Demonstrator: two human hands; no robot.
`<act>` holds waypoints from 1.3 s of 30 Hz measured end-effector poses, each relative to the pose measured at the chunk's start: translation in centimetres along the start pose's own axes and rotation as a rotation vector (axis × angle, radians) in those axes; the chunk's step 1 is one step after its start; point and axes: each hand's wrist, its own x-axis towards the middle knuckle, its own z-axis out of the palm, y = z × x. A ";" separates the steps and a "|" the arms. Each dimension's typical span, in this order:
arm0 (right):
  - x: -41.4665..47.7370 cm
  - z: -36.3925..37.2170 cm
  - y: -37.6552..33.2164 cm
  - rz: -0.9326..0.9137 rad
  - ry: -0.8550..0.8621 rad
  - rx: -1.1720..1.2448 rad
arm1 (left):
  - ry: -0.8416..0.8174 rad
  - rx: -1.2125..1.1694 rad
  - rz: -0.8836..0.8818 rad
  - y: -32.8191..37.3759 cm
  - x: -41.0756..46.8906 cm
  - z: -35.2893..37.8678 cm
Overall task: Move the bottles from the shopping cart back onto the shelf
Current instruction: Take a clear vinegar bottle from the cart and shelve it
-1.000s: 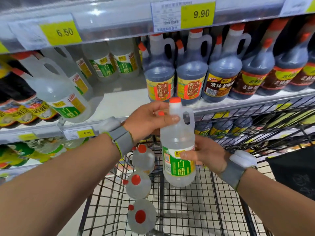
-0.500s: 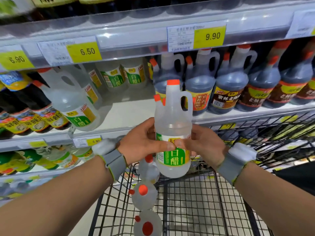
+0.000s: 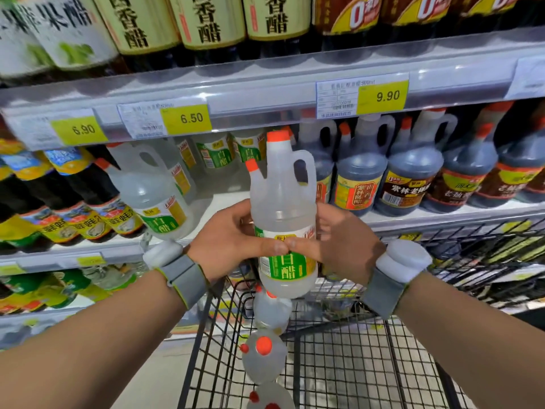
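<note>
Head view, held bottle (image 3: 283,208), lowest bottle (image 3: 269,397) cropped

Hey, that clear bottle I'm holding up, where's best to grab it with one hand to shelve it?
Probably the loop handle beside the neck of the clear bottle, taken from the right with the right hand: the bottle is upright and the handle faces that side, its opening free.

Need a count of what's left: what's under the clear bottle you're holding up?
Under the clear plastic handled bottle with the orange cap, three similar bottles sit in the black wire shopping cart. The held bottle covers the top one's cap; the frame edge cuts off the lowest.
</note>
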 end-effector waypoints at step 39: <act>2.2 2.1 3.2 -0.080 -0.124 -0.726 | 0.306 0.119 -0.056 -3.3 6.8 -5.2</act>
